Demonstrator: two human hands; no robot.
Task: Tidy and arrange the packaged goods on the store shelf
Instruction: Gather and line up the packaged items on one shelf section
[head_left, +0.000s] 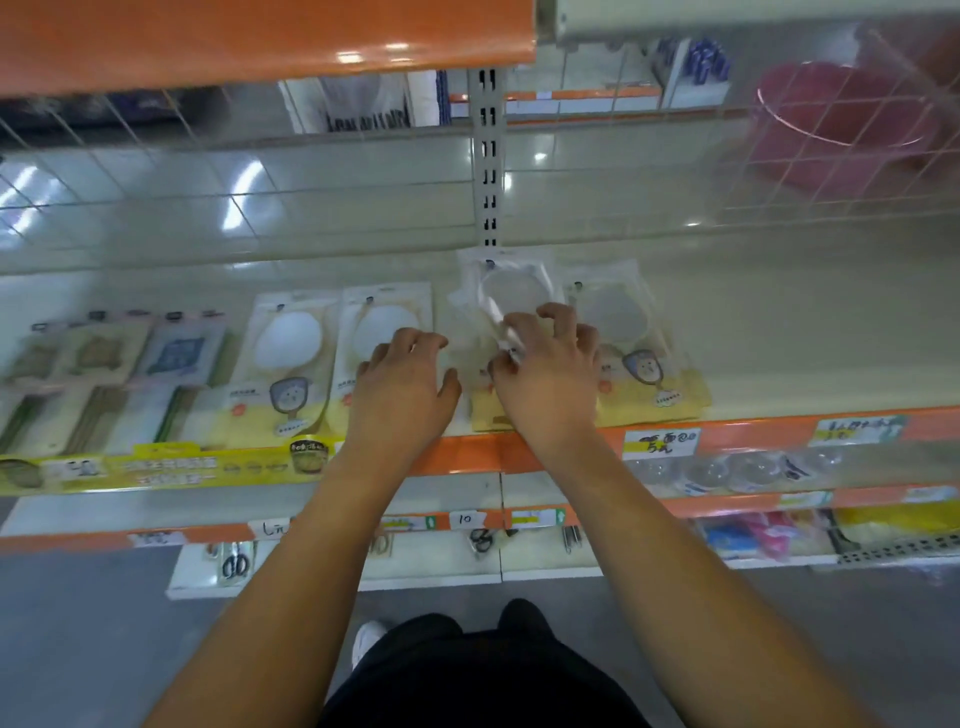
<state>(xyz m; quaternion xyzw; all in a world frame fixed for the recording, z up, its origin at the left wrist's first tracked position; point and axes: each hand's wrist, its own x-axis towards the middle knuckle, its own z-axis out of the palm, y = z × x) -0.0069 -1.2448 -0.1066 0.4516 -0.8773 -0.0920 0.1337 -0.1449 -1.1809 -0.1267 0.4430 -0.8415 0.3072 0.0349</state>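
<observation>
Nearest: the orange shelf lip (467, 454) with handwritten price tags, glossy plastic strip. Just above it both hands worked on the cream shelf (779, 322)

Left hand (402, 379) lay fingers loosely spread, palm down, resting on the lower edge of a fan packet (387, 332), pinching nothing. Right hand (545, 374) had fingers curled, clawed over the crinkly clear sleeve of the middle packet (511, 291); it appeared to pinch the film, though blur kept me from being sure

Progress, my guess: partway. To the left two packets (288, 348) sat side by side, squared to the lip. The middle packet sat further back than its neighbours, slightly askew, with a gap between it and the left-hand one. A packet to the right (631, 332) lay flat, roughly aligned

Materials: thin shiny cellophane, yellow printed card, pale round fan faces inside. Further left, flat beige and blue packs (119, 353), blurred. Behind, a wire grid back (156, 135)
</observation>
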